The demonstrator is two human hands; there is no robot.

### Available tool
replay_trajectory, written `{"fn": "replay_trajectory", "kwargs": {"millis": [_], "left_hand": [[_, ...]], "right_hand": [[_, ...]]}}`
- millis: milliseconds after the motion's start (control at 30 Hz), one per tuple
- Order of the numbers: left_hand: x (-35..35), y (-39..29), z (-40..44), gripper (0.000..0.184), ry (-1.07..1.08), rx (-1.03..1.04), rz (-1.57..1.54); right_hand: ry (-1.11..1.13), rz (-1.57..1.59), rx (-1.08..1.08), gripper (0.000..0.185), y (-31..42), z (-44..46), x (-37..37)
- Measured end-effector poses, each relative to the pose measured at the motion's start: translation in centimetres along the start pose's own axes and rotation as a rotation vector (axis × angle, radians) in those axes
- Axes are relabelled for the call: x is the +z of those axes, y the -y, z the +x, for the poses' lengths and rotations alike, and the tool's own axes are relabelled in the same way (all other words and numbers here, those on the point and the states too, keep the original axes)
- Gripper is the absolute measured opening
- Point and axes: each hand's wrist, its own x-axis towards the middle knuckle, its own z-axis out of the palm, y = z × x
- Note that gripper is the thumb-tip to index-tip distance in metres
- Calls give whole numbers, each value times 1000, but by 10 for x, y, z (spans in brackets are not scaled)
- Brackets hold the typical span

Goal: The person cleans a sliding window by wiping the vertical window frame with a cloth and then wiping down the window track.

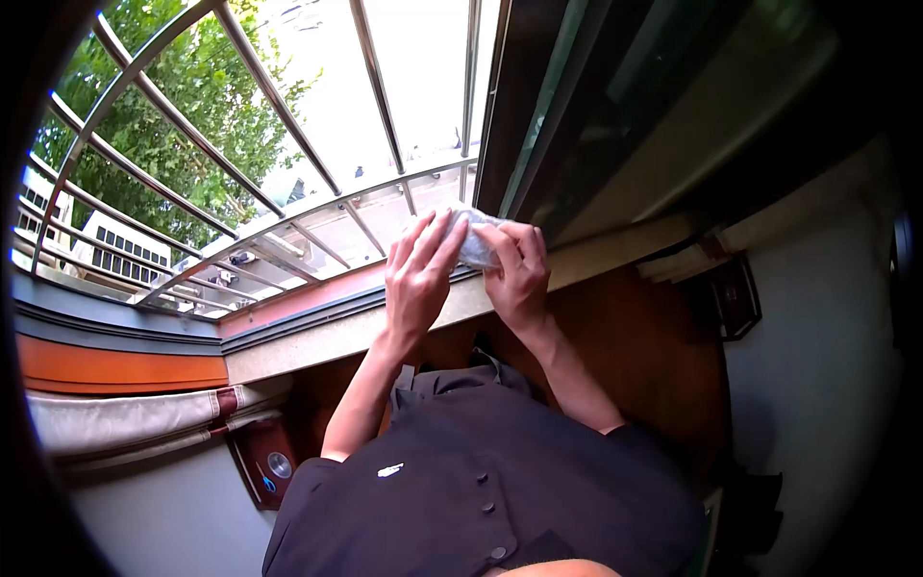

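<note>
A folded light-grey cloth (476, 248) is held up between both my hands at the window opening. My left hand (418, 264) grips its left side, fingers pointing upward and pressed against it. On the other side, my right hand (519, 274) has its fingers bent over the cloth's right part. Just beneath the hands runs the window track (317, 317), with the pale stone sill (288, 354) on the near side of it. The palms and part of the cloth are hidden behind the fingers.
Metal bars (274, 91) curve outside the window, with a tree (192, 106) and air-conditioner units (120, 245) beyond. Dark-framed glass panes (548, 106) stand at right. A tied curtain (135, 420) hangs at left, above a small brown table (258, 471) bearing a round glass dish.
</note>
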Motion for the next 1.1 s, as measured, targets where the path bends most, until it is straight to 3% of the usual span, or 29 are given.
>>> {"fn": "replay_trajectory", "kwargs": {"millis": [100,233,367,467,767,967,1100], "left_hand": [[15,-7,33,49,-156,42,22],[18,-24,85,33,-361,80,40],[16,-28,130,30,-504,81,98],[17,-23,166,31,-551,103,103],[56,-5,128,35,-310,-7,-154],[94,16,63,49,-152,-88,-261],[92,15,64,53,-136,-123,-347]], "right_hand": [[-63,5,-96,44,-19,38,-8],[-192,44,-209,46,-28,85,-17],[-314,78,-306,47,-28,124,-13],[-241,53,-244,53,-19,149,-6],[-105,-7,-142,62,-38,97,36],[15,-29,-19,63,-64,30,68],[-28,-48,-42,61,-65,34,75]]}}
